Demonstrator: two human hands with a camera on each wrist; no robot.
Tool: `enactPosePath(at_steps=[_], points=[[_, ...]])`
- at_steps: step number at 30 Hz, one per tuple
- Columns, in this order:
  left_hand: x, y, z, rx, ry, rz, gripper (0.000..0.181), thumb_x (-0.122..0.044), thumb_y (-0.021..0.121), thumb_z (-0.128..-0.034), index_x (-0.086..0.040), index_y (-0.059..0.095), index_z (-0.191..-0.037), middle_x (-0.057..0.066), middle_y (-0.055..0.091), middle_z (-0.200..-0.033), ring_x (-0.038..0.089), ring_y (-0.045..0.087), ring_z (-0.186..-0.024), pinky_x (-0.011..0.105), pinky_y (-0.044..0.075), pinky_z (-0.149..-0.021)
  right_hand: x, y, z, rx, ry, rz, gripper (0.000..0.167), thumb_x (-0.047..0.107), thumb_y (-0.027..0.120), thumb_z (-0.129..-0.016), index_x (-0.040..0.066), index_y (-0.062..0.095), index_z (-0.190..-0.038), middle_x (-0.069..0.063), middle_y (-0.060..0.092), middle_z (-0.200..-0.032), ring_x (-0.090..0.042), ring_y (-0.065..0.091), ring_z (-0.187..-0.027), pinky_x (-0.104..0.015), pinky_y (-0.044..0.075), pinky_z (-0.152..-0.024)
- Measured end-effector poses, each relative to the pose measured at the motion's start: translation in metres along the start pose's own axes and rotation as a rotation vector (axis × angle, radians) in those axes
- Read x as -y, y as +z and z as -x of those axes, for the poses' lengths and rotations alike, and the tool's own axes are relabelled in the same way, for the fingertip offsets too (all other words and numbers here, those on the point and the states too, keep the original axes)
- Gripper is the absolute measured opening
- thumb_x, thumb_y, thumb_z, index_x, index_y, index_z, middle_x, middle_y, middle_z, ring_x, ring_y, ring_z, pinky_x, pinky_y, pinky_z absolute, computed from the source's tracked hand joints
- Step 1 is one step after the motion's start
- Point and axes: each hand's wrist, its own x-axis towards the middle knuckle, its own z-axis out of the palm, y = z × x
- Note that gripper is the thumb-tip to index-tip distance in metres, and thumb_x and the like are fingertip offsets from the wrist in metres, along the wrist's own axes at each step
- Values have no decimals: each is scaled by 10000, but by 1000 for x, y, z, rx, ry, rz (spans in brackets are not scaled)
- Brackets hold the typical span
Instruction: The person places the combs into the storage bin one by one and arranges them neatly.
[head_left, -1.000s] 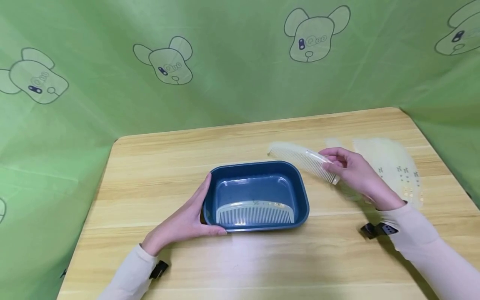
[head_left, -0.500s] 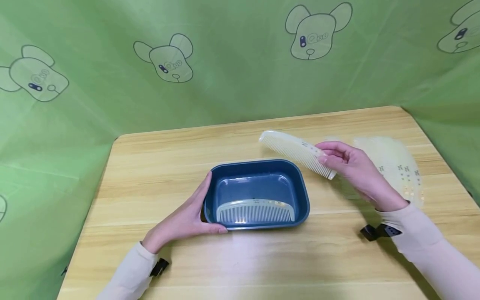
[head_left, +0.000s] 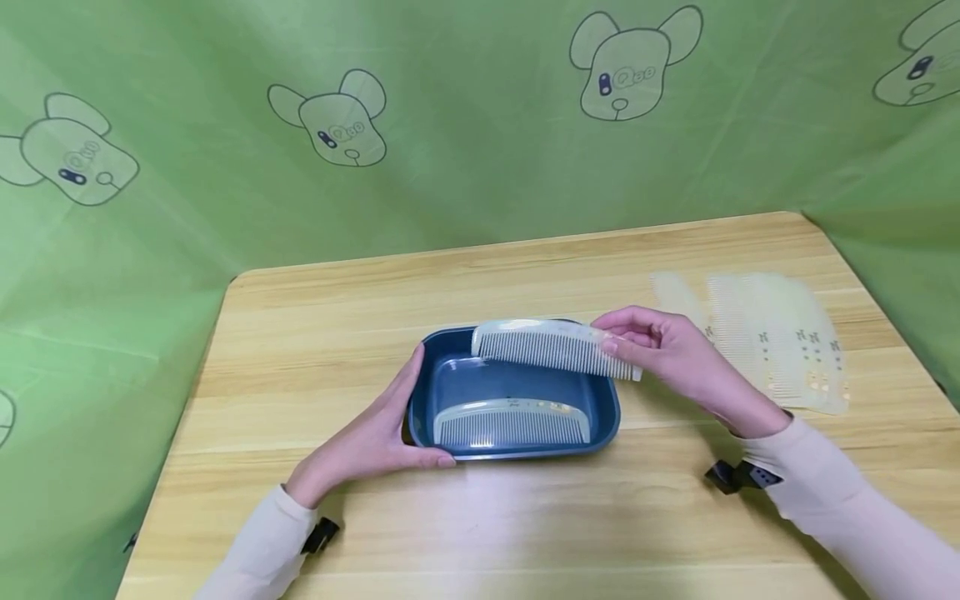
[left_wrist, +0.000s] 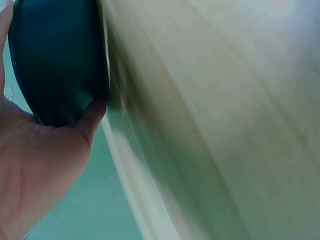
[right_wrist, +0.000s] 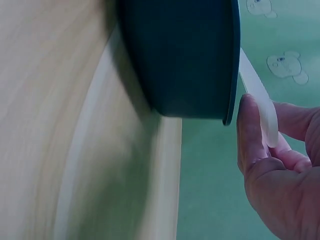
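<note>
My left hand [head_left: 367,442] holds the left end of a dark blue plastic basin [head_left: 611,417], its thumb along the front wall and its fingers up the left side. In the left wrist view the thumb lies against the basin wall [left_wrist: 60,55]. Between thumb and fingers, my right hand [head_left: 675,354] pinches one end of a pale translucent comb [head_left: 540,346]. This comb hangs over the basin's back right rim, teeth toward me. A second comb [head_left: 510,423] lies inside along the front wall. The right wrist view shows the held comb [right_wrist: 265,110] edge-on beside the basin rim.
Several more pale combs [head_left: 772,325] lie overlapped and fanned on the right of the wooden table [head_left: 480,533]. A green curtain [head_left: 480,167] with printed mouse heads hangs behind the table's back edge and at its sides.
My right hand has brought its comb left and toward me, from above the table behind the basin to over the basin's back rim. My left hand and the basin have stayed in place.
</note>
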Motion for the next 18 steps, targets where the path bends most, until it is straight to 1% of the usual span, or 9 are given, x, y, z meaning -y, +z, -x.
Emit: enactPosePath(at_steps=[2,6,8,10,12,16,18], points=[[0,0,0,1,2,-3,1470,-505,978,-814,-209,-112,-1756,23,-61,-1825,243,57,-1654,548,194,-1286,3,4,1,21,-4,17,325,105,730,-1071,-49,694,-1355,-90,797,-1120,-110,755,-991,-239,606,-814],[1,1,0,10,-8,-1,1460,-518,966,-824,-227,-119,-1755,-22,-72,-1821,232,52,-1657,537,196,-1287,9,11,1,71,-9,28,293,51,716,-1064,-54,696,-1336,-154,792,-1126,-139,762,-996,-259,616,-839],[1,1,0,14,-15,1,1457,-523,963,-827,-247,-128,-1753,-52,-80,-1815,225,50,-1658,534,196,-1286,11,15,-1,99,-11,25,285,45,721,-1059,-46,702,-1328,-159,792,-1127,-161,765,-1004,-271,619,-849],[2,1,1,10,-18,-2,1459,-521,965,-824,-248,-127,-1753,-51,-82,-1816,223,49,-1657,532,193,-1286,13,21,-3,121,-15,20,276,49,732,-1054,-36,710,-1316,-150,794,-1123,-181,766,-1011,-283,623,-853],[2,0,1,10,-20,-2,1460,-520,965,-824,-254,-129,-1752,-42,-83,-1818,212,43,-1656,527,187,-1287,15,26,-5,133,-20,21,265,57,741,-1051,-28,718,-1301,-139,798,-1107,-194,766,-1008,-292,625,-853],[2,-1,0,15,-28,2,1462,-515,967,-824,-232,-123,-1756,-68,-88,-1816,177,42,-1652,503,184,-1289,17,37,-7,143,-22,19,239,63,749,-1048,-22,726,-1271,-123,800,-1074,-224,769,-987,-311,632,-841],[2,0,0,15,-26,4,1462,-508,969,-824,-225,-121,-1757,-73,-87,-1814,183,47,-1652,514,189,-1288,19,42,-8,150,-17,24,234,73,752,-1048,-19,728,-1262,-119,799,-1068,-239,767,-979,-323,634,-834]])
